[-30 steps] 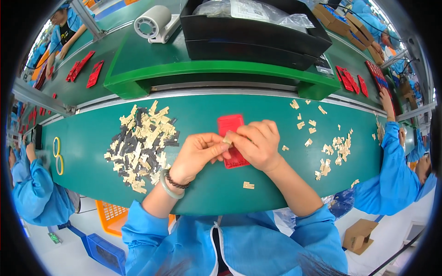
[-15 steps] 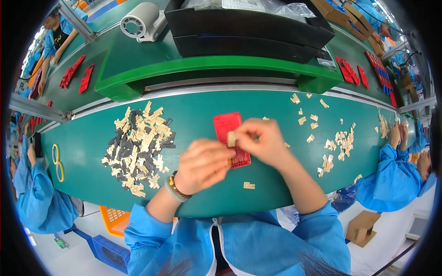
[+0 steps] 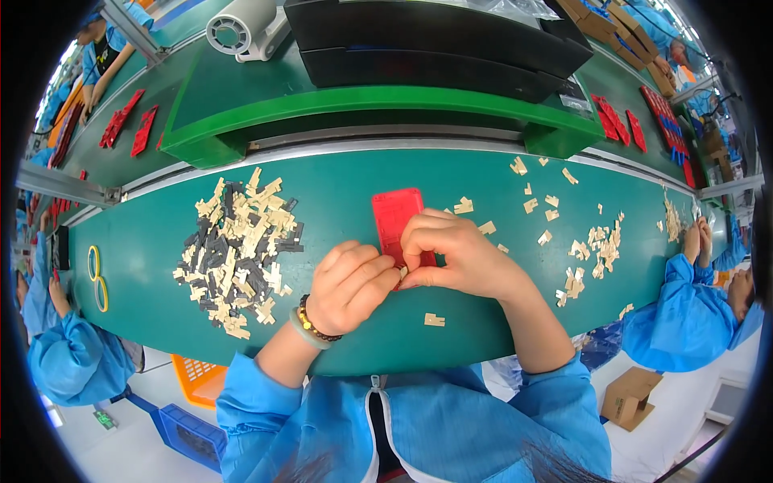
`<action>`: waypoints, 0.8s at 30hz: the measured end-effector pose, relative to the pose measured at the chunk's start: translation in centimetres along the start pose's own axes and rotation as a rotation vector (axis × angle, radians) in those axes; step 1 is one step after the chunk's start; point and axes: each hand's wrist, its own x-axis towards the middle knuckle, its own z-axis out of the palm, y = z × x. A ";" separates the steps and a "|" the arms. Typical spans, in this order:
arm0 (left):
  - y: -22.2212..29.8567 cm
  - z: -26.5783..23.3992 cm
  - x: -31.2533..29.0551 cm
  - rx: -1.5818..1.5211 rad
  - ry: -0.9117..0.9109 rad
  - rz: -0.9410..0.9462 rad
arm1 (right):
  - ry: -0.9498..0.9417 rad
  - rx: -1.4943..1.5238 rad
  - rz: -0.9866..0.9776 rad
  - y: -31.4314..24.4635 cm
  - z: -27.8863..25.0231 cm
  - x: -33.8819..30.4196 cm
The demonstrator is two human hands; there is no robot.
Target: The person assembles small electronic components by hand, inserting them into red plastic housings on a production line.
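Note:
A red rectangular plastic case part (image 3: pixel 396 211) lies on the green table in front of me, its near half mostly covered by my hands. My right hand (image 3: pixel 455 253) bends over it, thumb and forefinger pinching a small cream plastic piece (image 3: pixel 403 274) at the near end. Against the near left side of the red part, my left hand (image 3: pixel 350 286) is closed, fingertips meeting those of the right; what they grip is hidden. To the left is a heap of cream and dark grey plastic pieces (image 3: pixel 241 249). One loose cream piece (image 3: pixel 435 319) lies nearer me.
Cream pieces are scattered at right (image 3: pixel 596 245). Beyond the table stands a green-edged shelf (image 3: pixel 386 103) with a black box (image 3: pixel 435 60) and a white fan-like device (image 3: pixel 241 30). Two yellowish rings (image 3: pixel 98 278) lie at far left. Co-workers in blue sit at both sides.
My right hand has lowered the cream piece to the near end of the red part. My left hand has come in beside it. More loose cream pieces show beyond my right hand.

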 end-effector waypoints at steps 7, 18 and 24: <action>0.0 -0.2 0.0 0.060 0.016 0.073 | 0.038 0.154 0.046 -0.7 0.1 0.1; 0.2 -0.1 0.2 0.158 0.062 0.080 | 0.101 -0.225 -0.131 -1.7 0.3 0.0; -0.3 0.8 0.6 0.156 -0.049 -0.236 | 0.058 -0.801 0.187 -1.0 -2.6 -1.5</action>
